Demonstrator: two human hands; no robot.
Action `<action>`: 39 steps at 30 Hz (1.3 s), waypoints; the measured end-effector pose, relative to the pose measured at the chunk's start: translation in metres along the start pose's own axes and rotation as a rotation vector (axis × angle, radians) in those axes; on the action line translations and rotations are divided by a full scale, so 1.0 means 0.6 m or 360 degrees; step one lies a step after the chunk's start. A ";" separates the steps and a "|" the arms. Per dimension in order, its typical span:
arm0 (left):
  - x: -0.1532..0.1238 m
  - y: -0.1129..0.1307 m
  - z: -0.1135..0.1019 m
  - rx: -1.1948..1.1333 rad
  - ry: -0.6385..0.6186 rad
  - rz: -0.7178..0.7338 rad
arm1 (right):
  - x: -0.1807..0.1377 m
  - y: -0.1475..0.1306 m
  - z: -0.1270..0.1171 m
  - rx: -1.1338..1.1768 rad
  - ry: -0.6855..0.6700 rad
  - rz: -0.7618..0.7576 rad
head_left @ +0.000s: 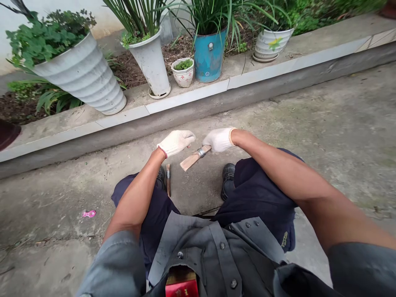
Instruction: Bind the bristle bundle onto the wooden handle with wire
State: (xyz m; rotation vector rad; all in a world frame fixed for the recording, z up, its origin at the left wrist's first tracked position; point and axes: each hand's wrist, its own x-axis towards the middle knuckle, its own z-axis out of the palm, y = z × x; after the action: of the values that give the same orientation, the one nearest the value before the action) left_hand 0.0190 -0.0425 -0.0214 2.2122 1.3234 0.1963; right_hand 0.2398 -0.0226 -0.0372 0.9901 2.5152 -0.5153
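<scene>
While I sit low on the concrete ground (309,123) with my knees apart, a row of pots stands on the tiled ledge (192,95) beyond my fingers. Far to the left of them leans a big ribbed white pot (83,74) full of round-leaved green plants. Straight beyond my left hand is a tall white pot (151,62) on a saucer, with long thin blades rising from it and a few small leaves at its rim. Just beside that sits a little white cup-shaped pot (183,73) with red marks, holding a low green tuft. Next comes a blue pot (209,55) with long grassy leaves, and further right a squat white pot (272,43) with a yellow-green pattern, also holding long leaves.

Both my hands wear white knit gloves. My right hand (219,139) is curled shut around the head end of a brush (195,156); the metal band sits just below my fingers, and the flat wooden handle points down and left, toward me. I cannot see the bristles. My left hand (175,142) is loosely curled just beside the right, its fingertips near the band; whether they touch it I cannot tell.

Below my left hand, a second brush (168,179) lies on the ground beside my left shoe (161,177).
</scene>
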 end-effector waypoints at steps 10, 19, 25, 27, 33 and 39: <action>0.002 -0.002 0.014 -0.0306 0.0037 -0.0120 | -0.013 0.020 -0.046 0.0397 0.0689 0.0542; -0.005 0.013 0.014 -0.0120 -0.0153 -0.0068 | 0.013 0.037 -0.032 0.0039 0.0705 0.1060; -0.007 0.005 -0.002 -0.0011 -0.0022 -0.0032 | 0.016 0.020 -0.010 -0.0238 0.0160 0.0723; -0.005 0.002 -0.007 0.0001 0.0036 -0.0040 | 0.012 0.010 -0.002 -0.0182 -0.0011 0.0423; 0.005 -0.014 -0.001 -0.0006 0.0049 0.0001 | -0.019 0.001 -0.009 0.0269 0.0066 -0.0124; 0.004 -0.014 0.015 -0.0154 -0.0043 -0.0108 | -0.023 0.020 -0.043 0.0429 0.0583 0.0408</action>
State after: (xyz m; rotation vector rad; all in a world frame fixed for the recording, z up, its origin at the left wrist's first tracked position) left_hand 0.0170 -0.0410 -0.0338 2.0794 1.3442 0.2003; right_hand 0.2520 -0.0098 -0.0106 1.6128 2.6126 -0.6551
